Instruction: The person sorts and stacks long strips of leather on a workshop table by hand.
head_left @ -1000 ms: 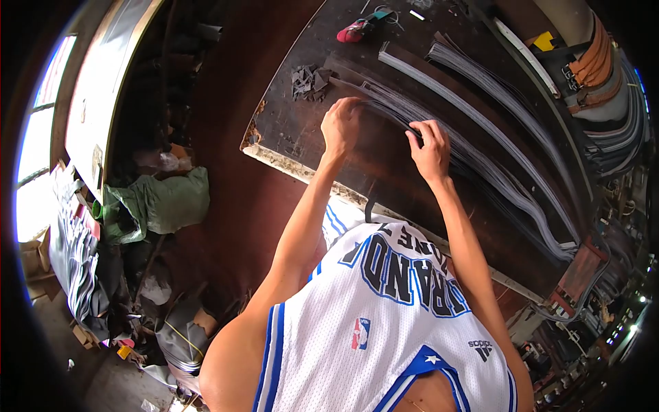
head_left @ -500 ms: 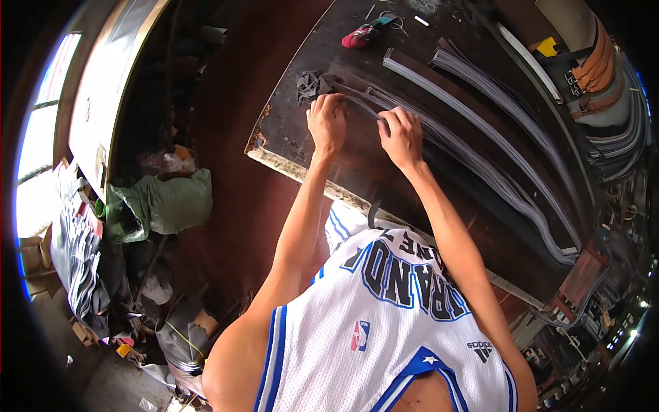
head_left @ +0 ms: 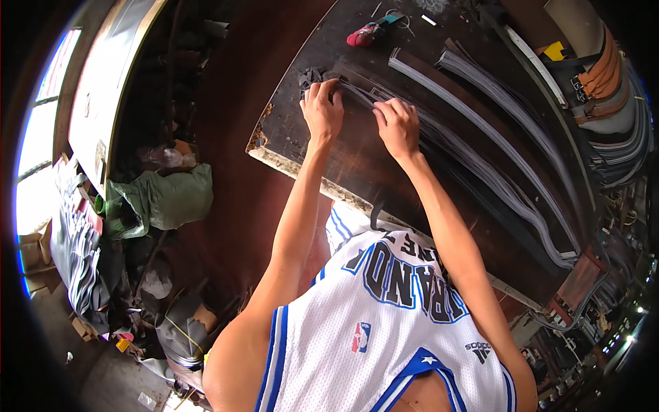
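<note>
My left hand (head_left: 321, 108) is at the near left part of the dark table (head_left: 357, 161), beside a small heap of dark scraps (head_left: 314, 77). Its fingertips are closed around the end of a thin dark strip. To the right, my right hand (head_left: 398, 123) pinches the same strip (head_left: 358, 91) with thumb and fingers. Beyond my hands, a bundle of long grey strips (head_left: 473, 158) runs across the table to the lower right. Two more bundles, one in the middle (head_left: 480, 118) and one farther back (head_left: 508, 99), lie alongside it.
A red and teal tool (head_left: 367, 34) lies at the table's far side. Rolled belts (head_left: 597, 75) are at the upper right. A green sack (head_left: 175, 199) and piled material (head_left: 75, 254) stand to the left. The table's worn edge (head_left: 309, 182) is close to my body.
My left hand has moved slightly up and left, towards the scraps. My right hand has shifted slightly up and left, and the strip between them sits a little higher.
</note>
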Available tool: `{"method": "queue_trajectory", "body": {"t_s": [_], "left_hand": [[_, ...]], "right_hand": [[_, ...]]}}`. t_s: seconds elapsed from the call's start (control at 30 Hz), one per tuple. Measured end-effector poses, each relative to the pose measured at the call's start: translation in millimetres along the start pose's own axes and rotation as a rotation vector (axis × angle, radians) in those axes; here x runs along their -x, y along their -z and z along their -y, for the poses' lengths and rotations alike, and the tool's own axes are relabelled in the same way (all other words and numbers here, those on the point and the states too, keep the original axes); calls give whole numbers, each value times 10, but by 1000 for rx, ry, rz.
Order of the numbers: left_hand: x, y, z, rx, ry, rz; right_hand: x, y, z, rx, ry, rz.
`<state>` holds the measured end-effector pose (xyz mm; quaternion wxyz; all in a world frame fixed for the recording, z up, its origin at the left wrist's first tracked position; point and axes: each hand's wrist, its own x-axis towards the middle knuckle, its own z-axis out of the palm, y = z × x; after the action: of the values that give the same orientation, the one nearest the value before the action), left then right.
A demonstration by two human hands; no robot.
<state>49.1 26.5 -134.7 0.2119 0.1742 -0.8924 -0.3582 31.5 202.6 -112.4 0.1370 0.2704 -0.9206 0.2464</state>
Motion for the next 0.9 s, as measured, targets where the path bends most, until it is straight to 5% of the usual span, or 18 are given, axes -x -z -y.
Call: {"method": "queue_trajectory", "body": {"t_s": [0.57,0.9], "left_hand": [[184,-4,-3,84,41,-8],[343,198,191,192,-111,49]], "right_hand": [[145,110,-40,-33,-17,24],[194,190,8,-21,-26,27]]}}
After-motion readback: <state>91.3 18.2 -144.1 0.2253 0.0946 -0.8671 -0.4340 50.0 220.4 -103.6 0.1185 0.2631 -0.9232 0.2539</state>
